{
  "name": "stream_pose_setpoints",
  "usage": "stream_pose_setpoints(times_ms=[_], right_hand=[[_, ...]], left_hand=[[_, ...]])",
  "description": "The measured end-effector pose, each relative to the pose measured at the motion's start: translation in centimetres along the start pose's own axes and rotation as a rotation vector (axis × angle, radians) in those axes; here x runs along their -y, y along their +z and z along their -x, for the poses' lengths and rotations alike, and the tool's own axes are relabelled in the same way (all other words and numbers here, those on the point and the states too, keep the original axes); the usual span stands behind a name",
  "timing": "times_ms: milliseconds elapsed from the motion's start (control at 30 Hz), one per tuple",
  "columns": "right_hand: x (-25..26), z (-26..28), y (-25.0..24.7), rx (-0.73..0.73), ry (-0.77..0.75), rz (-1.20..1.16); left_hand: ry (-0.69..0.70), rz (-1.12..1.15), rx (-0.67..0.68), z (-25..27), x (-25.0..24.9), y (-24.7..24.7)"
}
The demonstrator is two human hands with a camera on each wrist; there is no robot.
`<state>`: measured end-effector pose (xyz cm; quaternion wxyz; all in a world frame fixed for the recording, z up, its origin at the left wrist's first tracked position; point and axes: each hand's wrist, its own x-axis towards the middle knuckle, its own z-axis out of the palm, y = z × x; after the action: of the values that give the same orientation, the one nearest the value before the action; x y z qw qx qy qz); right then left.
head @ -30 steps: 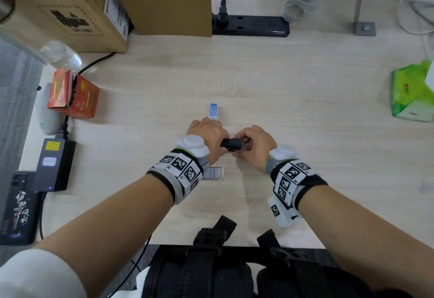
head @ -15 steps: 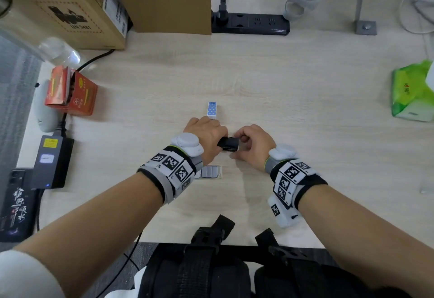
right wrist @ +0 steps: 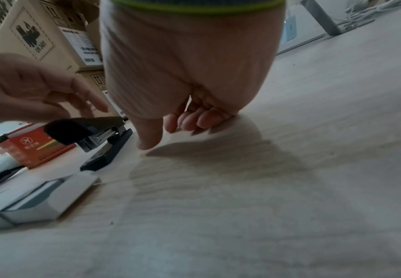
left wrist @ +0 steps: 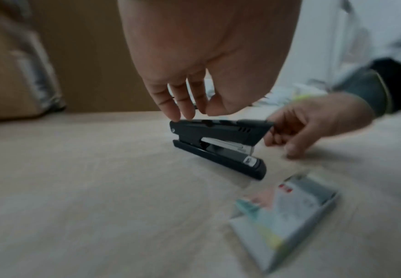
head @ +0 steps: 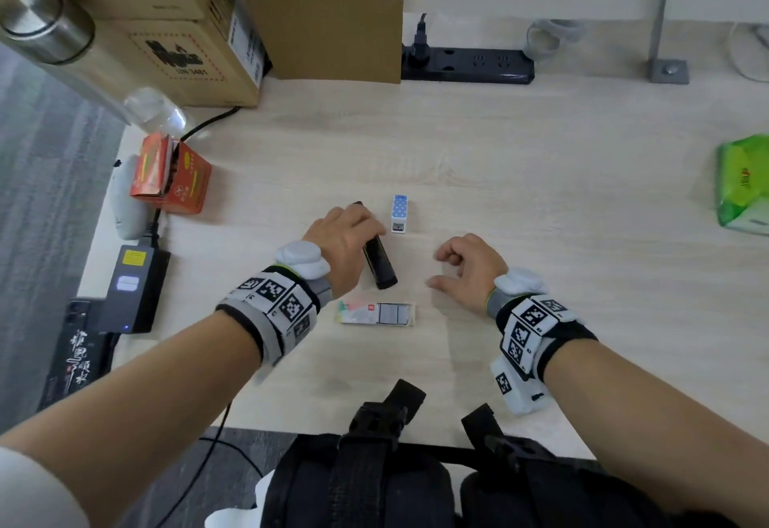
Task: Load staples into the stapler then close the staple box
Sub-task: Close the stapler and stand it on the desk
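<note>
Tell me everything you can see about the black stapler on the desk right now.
The stapler is black, seemingly plastic, with a silvery metal staple channel showing between its top arm and base. It looks closed, its base flat on the pale wooden desk, lying just beyond the open staple box. The left hand rests straight fingertips on its top; the right hand is clear of it.

black stapler (head: 378,265), blue white-dotted small box (head: 400,213), green tissue pack (head: 742,186)

Black stapler (head: 378,263) closed; staple box (head: 376,313) open.
</note>
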<state>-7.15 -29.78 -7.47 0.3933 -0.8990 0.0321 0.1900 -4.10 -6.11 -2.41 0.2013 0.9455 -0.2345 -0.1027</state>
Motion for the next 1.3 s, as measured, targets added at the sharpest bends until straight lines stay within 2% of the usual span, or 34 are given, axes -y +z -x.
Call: stream_pose_setpoints(times_ms=[67, 100, 167, 233, 433, 700, 933, 1033, 1300], right_hand=[[0.2, 0.0, 0.2, -0.018, 0.001, 0.031], [0.2, 0.0, 0.3, -0.023, 0.008, 0.046], [0.5, 0.0, 0.5, -0.021, 0.016, 0.085], [0.7, 0.0, 0.6, -0.023, 0.016, 0.114], [0.9, 0.0, 0.6, -0.033, 0.016, 0.118], [0.9, 0.0, 0.6, -0.02, 0.032, 0.116], [0.9, -0.1, 0.6, -0.018, 0.046, 0.113], [1.0, -0.1, 0.6, -0.016, 0.056, 0.119], [1.1, -0.1, 0.7, -0.023, 0.052, 0.13]], left_hand=[[-0.191, 0.146, -0.084, 0.5, -0.6, -0.3], [-0.287, 0.17, -0.073, 0.6, -1.1, -0.3], [-0.422, 0.135, 0.015, 0.9, -2.1, -0.2], [-0.458, 0.055, 0.087, 1.1, -3.1, 0.4], [-0.458, 0.041, 0.114, 0.7, -3.9, 1.5], [-0.465, 0.003, 0.06, -1.4, 1.7, -1.2], [-0.459, -0.037, 0.082, -3.0, 2.7, -1.8], [-0.425, -0.033, 0.058, -3.1, 2.4, -1.7], [-0.33, -0.069, 0.094, -2.7, 2.8, -1.0]])
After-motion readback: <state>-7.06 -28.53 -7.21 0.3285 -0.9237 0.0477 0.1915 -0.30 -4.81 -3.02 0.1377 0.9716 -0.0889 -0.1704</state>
